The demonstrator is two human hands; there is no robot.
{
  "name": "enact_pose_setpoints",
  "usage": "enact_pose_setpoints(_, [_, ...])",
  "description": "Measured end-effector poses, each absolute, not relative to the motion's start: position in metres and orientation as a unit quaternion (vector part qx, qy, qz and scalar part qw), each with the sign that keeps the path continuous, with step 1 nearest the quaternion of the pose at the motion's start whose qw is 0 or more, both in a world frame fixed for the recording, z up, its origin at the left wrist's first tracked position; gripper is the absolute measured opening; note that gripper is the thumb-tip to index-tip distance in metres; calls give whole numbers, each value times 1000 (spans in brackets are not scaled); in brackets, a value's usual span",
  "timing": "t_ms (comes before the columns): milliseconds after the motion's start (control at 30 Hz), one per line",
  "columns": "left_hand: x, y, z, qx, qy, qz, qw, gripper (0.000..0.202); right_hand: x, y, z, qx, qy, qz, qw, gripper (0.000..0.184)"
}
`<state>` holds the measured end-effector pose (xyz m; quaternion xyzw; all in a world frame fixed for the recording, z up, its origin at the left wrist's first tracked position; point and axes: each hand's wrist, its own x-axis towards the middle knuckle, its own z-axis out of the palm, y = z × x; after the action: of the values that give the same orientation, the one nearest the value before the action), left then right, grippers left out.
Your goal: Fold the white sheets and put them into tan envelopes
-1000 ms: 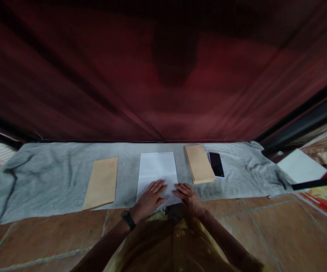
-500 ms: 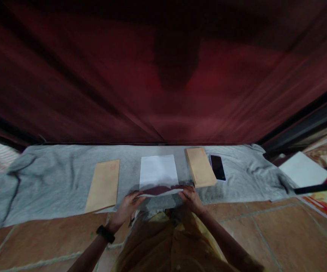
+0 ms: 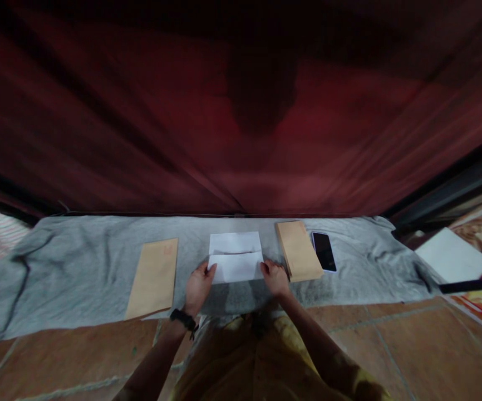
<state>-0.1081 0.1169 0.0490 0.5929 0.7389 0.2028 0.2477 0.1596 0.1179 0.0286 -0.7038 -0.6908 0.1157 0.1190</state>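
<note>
A white sheet of paper [image 3: 235, 256] lies on the grey cloth [image 3: 78, 262], its near part folded up over the far part. My left hand [image 3: 197, 287] pinches the folded flap's left corner and my right hand [image 3: 274, 277] pinches its right corner. A single brown envelope [image 3: 152, 277] lies flat to the left of my left hand. A stack of brown envelopes [image 3: 298, 257] sits just right of my right hand, with a black phone [image 3: 324, 252] beside it.
A dark red curtain [image 3: 241, 111] hangs behind the cloth. Brown floor tiles [image 3: 412, 356] run along the near side. A white sheet [image 3: 452, 256] and a black bar [image 3: 470, 285] lie at the far right, over colourful printed material.
My hands went from lying flat on the paper's near edge to gripping it, lifting it and folding it away from me over the far half. The view shifted slightly.
</note>
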Motion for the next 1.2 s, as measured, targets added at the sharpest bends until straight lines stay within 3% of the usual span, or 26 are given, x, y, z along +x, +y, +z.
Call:
enact_pose_setpoints(267, [-96,125,53,575,785,135,185,35,145,127,34,-724,-682,75,72,29])
enact_pose_setpoints(400, [-90,120,56,642,746,178,22,45,143,130,34,-722,-685,68,62,27])
enact_pose_setpoints(500, [-78,111,56,755,625,192,-54,44,143,131,34,-722,-686,67,58,26])
enact_pose_setpoints(633, [-58,99,43,836,528,140,-46,44,144,133,34,-720,-688,66,57,25])
enact_pose_setpoints(1000, [-53,105,25,807,583,81,46,50,145,138,40,-734,-672,63,73,27])
enact_pose_setpoints(1200, [-51,107,24,804,587,82,53,51,134,123,42,-633,-753,39,177,40])
